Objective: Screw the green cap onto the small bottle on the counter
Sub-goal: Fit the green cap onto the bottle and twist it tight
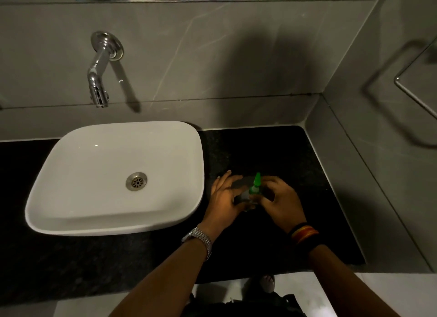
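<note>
A small bottle (246,195) stands on the black counter (283,151) just right of the sink, its dark body mostly hidden by my fingers. A pointed green cap (256,181) sits on its neck, tip up. My left hand (224,198), with a metal watch at the wrist, wraps the bottle's body from the left. My right hand (281,200), with coloured bands at the wrist, closes in from the right, its fingertips at the base of the cap. How far the cap is threaded on cannot be told.
A white basin (71,186) sits on the counter to the left, with a chrome wall tap (99,80) above it. Grey tiled walls close the back and right side. A metal rail (416,96) hangs on the right wall. The counter's front edge is near my forearms.
</note>
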